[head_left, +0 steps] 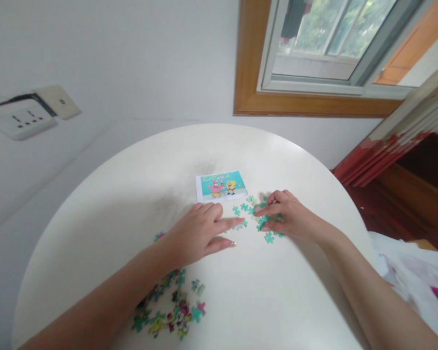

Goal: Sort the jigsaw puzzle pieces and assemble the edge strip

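My left hand reaches over the table with its index finger stretched onto a pale puzzle piece; the thumb points out and the other fingers are curled. To the right, my right hand rests its spread fingertips among a loose cluster of green puzzle pieces. No piece is visibly lifted by either hand. Just beyond them lies a reference picture of cartoon figures on a turquoise ground. Nearer me, a second heap of multicoloured puzzle pieces is partly hidden under my left forearm.
The round white table stands against a white wall with a power socket at left. A wood-framed window is at upper right, beside a red and white curtain. White plastic bags lie beyond the table's right edge.
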The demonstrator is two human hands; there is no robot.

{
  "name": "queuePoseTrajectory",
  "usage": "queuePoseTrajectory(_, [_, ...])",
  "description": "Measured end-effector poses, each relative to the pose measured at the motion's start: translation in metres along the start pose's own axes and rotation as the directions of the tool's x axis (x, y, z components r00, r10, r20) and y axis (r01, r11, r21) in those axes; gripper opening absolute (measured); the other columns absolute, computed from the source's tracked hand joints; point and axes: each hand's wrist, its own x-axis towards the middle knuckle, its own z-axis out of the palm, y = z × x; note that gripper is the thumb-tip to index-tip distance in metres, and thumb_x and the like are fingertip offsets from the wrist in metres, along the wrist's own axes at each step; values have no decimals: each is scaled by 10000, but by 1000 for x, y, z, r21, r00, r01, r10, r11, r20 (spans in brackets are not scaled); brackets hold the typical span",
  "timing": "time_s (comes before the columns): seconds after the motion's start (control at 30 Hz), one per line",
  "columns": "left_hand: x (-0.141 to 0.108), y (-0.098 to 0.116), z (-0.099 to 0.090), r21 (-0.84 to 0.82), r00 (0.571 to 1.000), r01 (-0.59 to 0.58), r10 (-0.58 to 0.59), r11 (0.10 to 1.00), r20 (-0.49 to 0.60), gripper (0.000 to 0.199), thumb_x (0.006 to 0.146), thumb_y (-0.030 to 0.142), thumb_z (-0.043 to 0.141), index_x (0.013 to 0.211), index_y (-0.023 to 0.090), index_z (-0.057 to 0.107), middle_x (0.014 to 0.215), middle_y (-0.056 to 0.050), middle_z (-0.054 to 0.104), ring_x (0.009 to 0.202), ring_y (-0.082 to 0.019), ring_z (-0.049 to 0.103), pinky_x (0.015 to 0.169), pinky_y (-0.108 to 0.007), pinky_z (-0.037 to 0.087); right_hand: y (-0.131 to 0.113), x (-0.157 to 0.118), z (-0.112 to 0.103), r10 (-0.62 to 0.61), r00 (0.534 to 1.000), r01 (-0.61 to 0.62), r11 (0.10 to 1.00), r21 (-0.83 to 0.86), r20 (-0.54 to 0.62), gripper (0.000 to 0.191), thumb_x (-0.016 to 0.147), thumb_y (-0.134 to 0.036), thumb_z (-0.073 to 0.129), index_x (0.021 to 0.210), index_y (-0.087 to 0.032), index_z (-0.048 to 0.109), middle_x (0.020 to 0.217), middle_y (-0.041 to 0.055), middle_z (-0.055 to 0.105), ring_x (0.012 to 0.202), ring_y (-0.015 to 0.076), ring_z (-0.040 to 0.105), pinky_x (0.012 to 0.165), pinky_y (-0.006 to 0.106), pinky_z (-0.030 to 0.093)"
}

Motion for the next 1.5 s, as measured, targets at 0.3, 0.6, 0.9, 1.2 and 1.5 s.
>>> queuePoseTrajectory(0.3, [-15, -25, -17, -167, 978, 198, -207, 966, -38, 342, 982, 290, 455, 1301, 240, 568, 989, -55, 614, 935, -202, 584, 864, -324, 435, -5, 4, 4, -62, 998, 63, 997, 49, -31, 263, 819, -367, 732, 1078, -325, 745, 1034, 72, 569, 964, 216, 538, 874, 372, 437])
queuePoseTrajectory(0.6, [-20, -25, -13, -290, 957, 284, -249, 914, 151, 378, 920, 335, 536, 1292, 276, 565, 884, 0, 646, 740, -164, 601, 749, -281, 446, 0, 5, 5, -15, 999, 15, 1000, 7, -52, 227, 829, -372, 720, 1045, -314, 757, 997, 73, 563, 912, 207, 531, 850, 377, 433])
queuePoseTrajectory(0.9, [-23, -24, -10, -285, 953, 286, -242, 915, 181, 413, 889, 354, 569, 1293, 272, 553, 855, 7, 632, 760, -176, 599, 744, -274, 437, 15, 2, 1, 45, 997, -47, 998, -34, -66, 205, 825, -374, 717, 1021, -328, 755, 961, 59, 582, 882, 204, 543, 824, 369, 439])
queuePoseTrajectory(1.2, [-23, -22, -10, -276, 954, 282, -239, 919, 178, 408, 891, 347, 562, 1289, 261, 542, 804, 11, 606, 705, -171, 573, 714, -275, 416, 2, 7, 8, -23, 996, 27, 998, 50, -81, 205, 878, -375, 648, 1038, -296, 749, 941, 69, 574, 877, 200, 543, 812, 355, 448])
queuePoseTrajectory(1.5, [-20, -20, -14, -265, 943, 310, -258, 913, 212, 408, 885, 329, 557, 1286, 254, 537, 784, 21, 588, 689, -164, 559, 701, -270, 401, 14, 5, 7, 39, 996, -38, 999, 6, -77, 156, 866, -296, 669, 995, -285, 756, 939, 69, 590, 877, 208, 542, 806, 364, 446])
